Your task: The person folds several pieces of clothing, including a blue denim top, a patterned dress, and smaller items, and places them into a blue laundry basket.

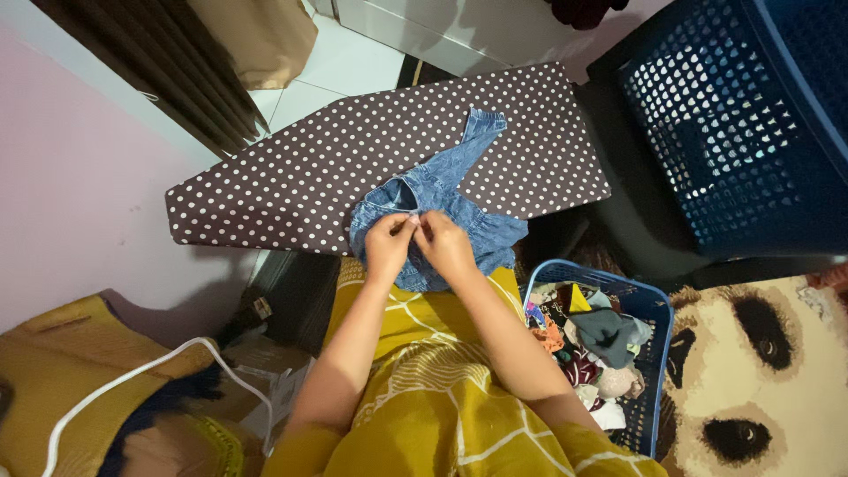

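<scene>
Your left hand (pixel 387 240) and right hand (pixel 442 243) meet over the small denim garment (pixel 442 190), which lies on the dotted ironing board (pixel 309 177); the fingers of both pinch its front edge near the neckline. Because the cloth overhangs the board's near edge below your fingers, a tug could likely slide it off. What exactly sits between your fingertips is hidden, and the laundry basket (pixel 649 305) to the right of your fingers is partly cut off.

No packages, labels, signs or screens can be made out here.
</scene>
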